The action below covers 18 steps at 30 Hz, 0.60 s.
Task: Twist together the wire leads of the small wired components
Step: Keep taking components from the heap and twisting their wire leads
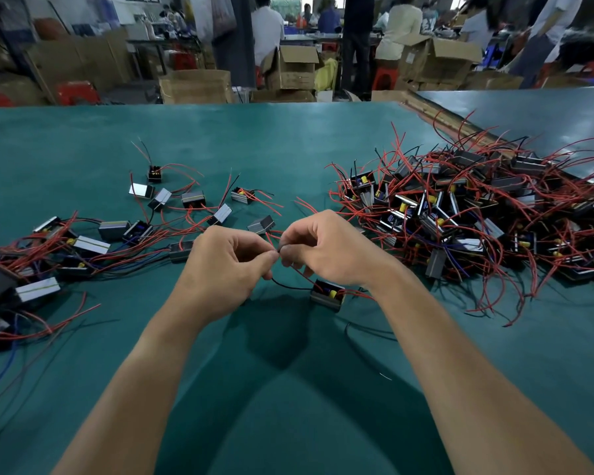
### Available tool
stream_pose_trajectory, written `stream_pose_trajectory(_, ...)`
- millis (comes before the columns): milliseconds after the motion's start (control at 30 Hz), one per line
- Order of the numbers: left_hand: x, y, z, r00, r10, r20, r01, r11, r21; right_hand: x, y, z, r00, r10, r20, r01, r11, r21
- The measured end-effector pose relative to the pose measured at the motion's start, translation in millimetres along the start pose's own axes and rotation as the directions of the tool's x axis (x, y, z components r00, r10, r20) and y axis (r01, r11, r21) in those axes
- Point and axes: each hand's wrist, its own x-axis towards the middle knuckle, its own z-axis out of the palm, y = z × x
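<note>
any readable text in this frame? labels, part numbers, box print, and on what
None can be read.
Component below the hands: no legible marking.
Wire leads pinched by the left hand and right hand: no print visible.
Pile of components: too small to tell any marking.
Cardboard boxes in the background: any print is too blurred to read.

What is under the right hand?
Below the right hand a small component sits on the green mat; its leads rise to where the left hand also pinches. Fingers cover the lead tips.
</note>
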Motion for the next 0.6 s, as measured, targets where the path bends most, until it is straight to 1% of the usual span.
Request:
stream_pose_trajectory(100, -1, 0, 2, 0.986, 0.164, -0.012, -0.16, 0.974, 0.159, -1, 2, -2, 0.988, 0.132, 0.083, -0.136, 0.989, 0.05)
stream_pose_trajectory(133, -2, 0, 4, 0.982, 0.191, -0.012, -0.185, 0.965, 0.184, -2, 2, -3, 0.983, 0.154, 0.104, -0.161, 0.985, 0.062)
stream_pose_trajectory(167, -2, 1, 6, 0.982, 0.187, -0.013, -0.181, 0.966, 0.183, -2, 3, -4, 0.982, 0.155, 0.108, -0.164, 0.984, 0.073)
stream_pose_trajectory(233, 0, 0, 5, 0.997, 0.083, 0.006, -0.083, 0.991, 0.101, -2, 4, -6, 0.993, 0.095, 0.073, -0.101, 0.991, 0.092)
stream_pose_trajectory(300, 2, 1, 2, 0.997, -0.062, 0.047, 0.065, 0.996, -0.056, -2, 3, -6, 1.0, 0.013, 0.02, -0.015, 0.994, 0.11)
stream_pose_trajectory(400, 4, 4, -1, 0.971, -0.219, 0.094, 0.237, 0.936, -0.26, -2, 3, -9, 0.997, -0.076, -0.016, 0.078, 0.992, 0.104)
stream_pose_trajectory(467, 4, 7, -2, 0.946, -0.281, 0.161, 0.319, 0.889, -0.327, -3, 3, -11, 0.993, -0.117, -0.017, 0.118, 0.99, 0.075)
stream_pose_trajectory(600, 3, 8, -5, 0.894, -0.346, 0.283, 0.436, 0.815, -0.381, -5, 2, -13, 0.989, -0.15, 0.002, 0.149, 0.987, 0.067)
